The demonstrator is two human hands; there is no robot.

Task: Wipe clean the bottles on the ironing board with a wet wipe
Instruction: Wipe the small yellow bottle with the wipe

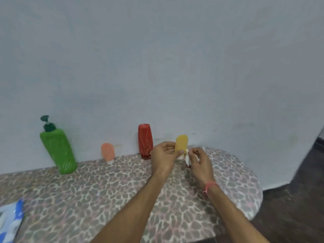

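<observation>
My left hand (164, 155) grips a small yellow bottle (181, 142), held upright above the ironing board (122, 190) near its rounded right end. My right hand (199, 161) pinches a crumpled white wet wipe (187, 157) against the bottle's lower part, which is hidden by fingers and wipe. Along the wall stand a tall green pump bottle (58, 149), a small peach bottle (107, 152) on its cap and a red bottle (145, 140) on its cap, just left of my left hand.
A blue and white wet wipe pack (10, 221) lies at the board's near left edge. The board has a mottled animal-print cover and abuts a pale blue wall. Dark floor (298, 199) shows to the right.
</observation>
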